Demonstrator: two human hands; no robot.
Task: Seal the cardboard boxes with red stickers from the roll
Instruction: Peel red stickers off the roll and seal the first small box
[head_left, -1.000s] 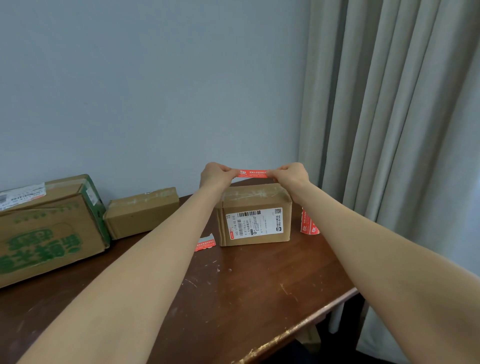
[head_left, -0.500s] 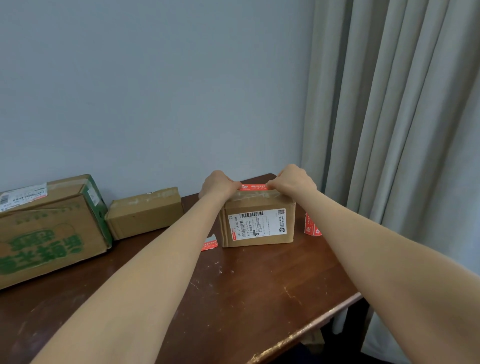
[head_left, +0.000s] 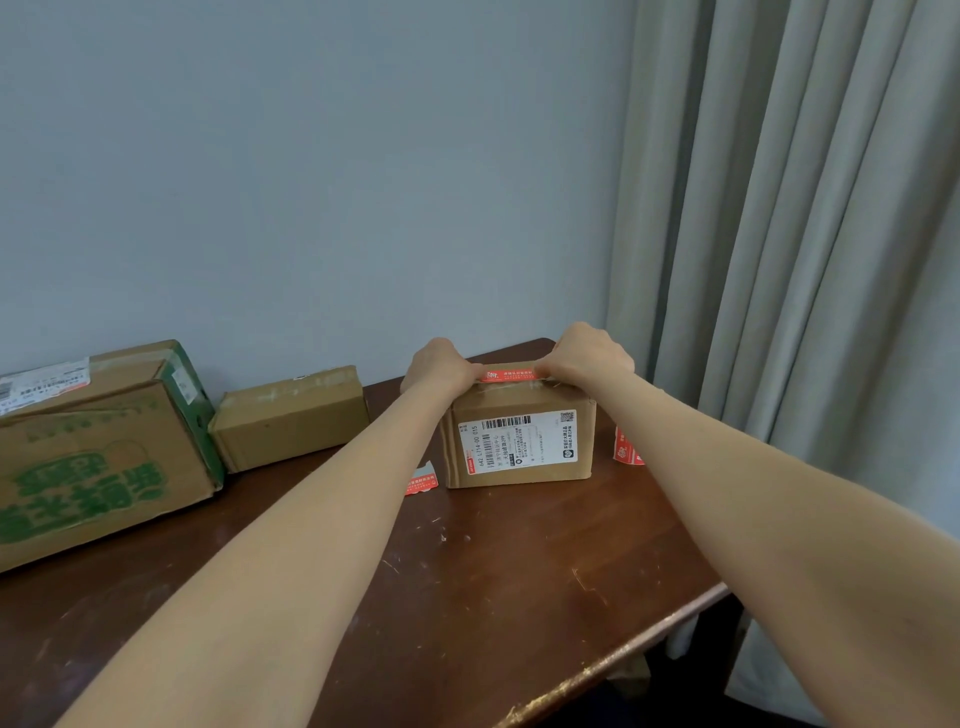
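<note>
Head view of a dark wooden worktop (head_left: 467, 582) set against a pale wall (head_left: 311, 182), with a grey curtain (head_left: 805, 260) hanging at the right.

The small labelled box (head_left: 519, 447) stands at the far right of the worktop, its white shipping label facing the viewer. A red sticker (head_left: 509, 375) lies along the far top edge of this box, stretched between the two hands. The left hand (head_left: 441, 364) pinches the sticker's left end with fingers curled. The right hand (head_left: 587, 353) pinches its right end in the same way. Both hands rest on the top of the box, and both forearms reach in from the near edge.

A loose red sticker scrap (head_left: 421, 484) lies on the worktop just left of the box, beside the left forearm. The red sticker roll (head_left: 626, 448) sits just right of the box, partly hidden by the right forearm.

A plain brown box (head_left: 291, 415) lies against the wall, left of centre. A large box with green print (head_left: 93, 457) lies at the far left, touching the plain box or just beside it.
</note>
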